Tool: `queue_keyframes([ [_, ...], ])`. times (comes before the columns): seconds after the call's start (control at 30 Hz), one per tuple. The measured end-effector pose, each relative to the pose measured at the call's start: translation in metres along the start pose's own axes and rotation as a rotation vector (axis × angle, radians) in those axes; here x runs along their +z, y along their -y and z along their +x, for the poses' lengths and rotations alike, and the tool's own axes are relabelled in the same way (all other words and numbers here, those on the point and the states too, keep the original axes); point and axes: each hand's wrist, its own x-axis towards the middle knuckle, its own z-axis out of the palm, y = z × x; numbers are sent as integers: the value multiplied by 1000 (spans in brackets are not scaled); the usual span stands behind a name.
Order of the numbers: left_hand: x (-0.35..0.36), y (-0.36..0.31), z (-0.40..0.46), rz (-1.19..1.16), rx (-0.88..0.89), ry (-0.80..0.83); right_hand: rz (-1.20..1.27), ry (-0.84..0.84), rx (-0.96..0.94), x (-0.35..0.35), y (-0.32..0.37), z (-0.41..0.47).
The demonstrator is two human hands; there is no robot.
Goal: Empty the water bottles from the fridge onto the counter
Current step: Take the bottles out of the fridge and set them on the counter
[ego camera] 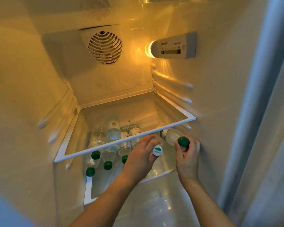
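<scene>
Both hands are inside the fridge (39,79). The left hand (141,154) holds a white-capped bottle (157,150), the right hand (188,158) a green-capped bottle (174,136). The other bottles (108,145) lie at left. Next, probably, both must be pulled out to the counter.

Inside the fridge (31,95), water bottles (112,133) lie on their sides on the lower shelf (88,190), beneath the upper glass shelf (121,142), caps toward the front; the fan vent (104,47) sits on the back wall, the control panel (174,46) on the right wall
</scene>
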Motion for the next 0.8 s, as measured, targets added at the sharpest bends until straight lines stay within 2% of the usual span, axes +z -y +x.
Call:
queue_keyframes([
  [0.13, -18, -29, 1, -253, -241, -110, 120, -111, -39, 1, 28, 7],
  [0.3, -9, -35, -14, -335, -203, -225, 111, -128, -144, 10, 41, 15],
  [0.4, -9, -32, -21, -364, -246, -349, 261, -79, -73, 13, 44, 17],
  [0.47, -10, -31, -22, -347, -274, -423, 284, -69, -35, 14, 39, 21],
  [0.6, -5, -33, -23, -230, -361, -453, 212, -12, -77, 15, 29, 23],
  [0.7, -4, -34, -29, -350, -378, -530, 262, -96, -35, 15, 35, 19],
  [0.8, -10, -37, -34, -472, -382, -657, 238, -172, -86, 10, 45, 15],
])
